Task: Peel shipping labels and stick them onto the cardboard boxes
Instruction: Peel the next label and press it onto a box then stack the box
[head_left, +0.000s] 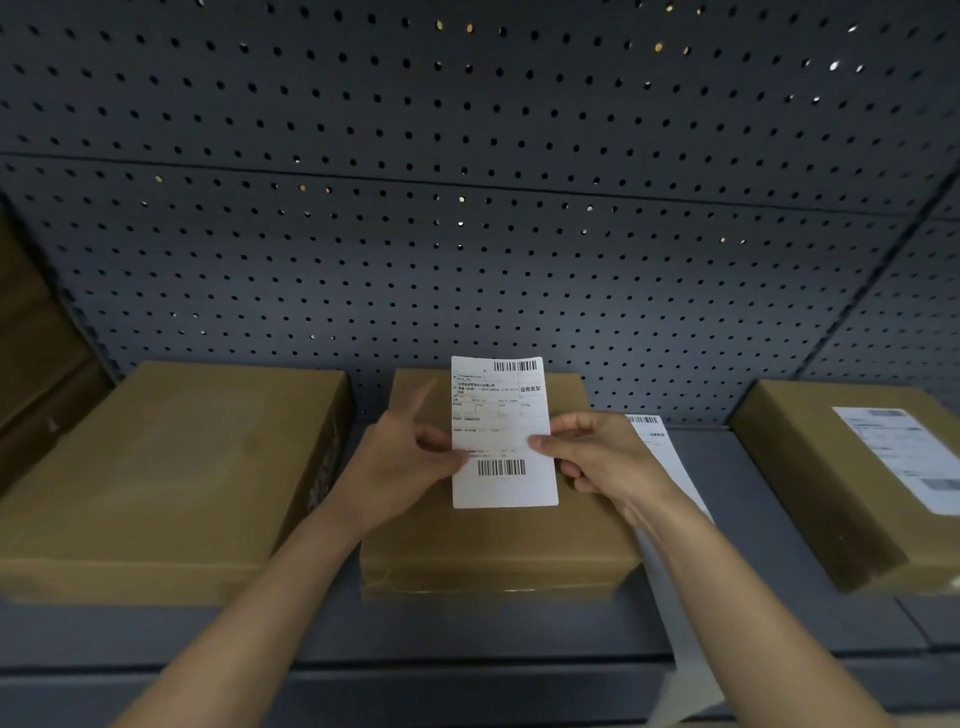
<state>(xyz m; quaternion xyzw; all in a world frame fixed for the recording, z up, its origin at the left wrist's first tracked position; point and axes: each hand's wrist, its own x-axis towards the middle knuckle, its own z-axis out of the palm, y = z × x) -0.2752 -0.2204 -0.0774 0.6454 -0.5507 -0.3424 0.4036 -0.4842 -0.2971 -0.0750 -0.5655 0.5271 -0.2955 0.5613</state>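
Label (501, 431) held over middle box (498, 540).
Left hand (410, 457), right hand (597, 457) pinched its edges; uneven lowering risked crooked, creased sticking.

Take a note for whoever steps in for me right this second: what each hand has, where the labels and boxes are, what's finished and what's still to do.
Left hand: pinches the left edge of the shipping label.
Right hand: pinches its right edge.
The label is held print side up over the middle box, not yet pressed down. I cannot tell if its backing is off.
A label strip runs from behind the right hand down toward the person.
Done: the right box carries a stuck label.
Left: stick this label on the middle box. The left box shows no label on top.
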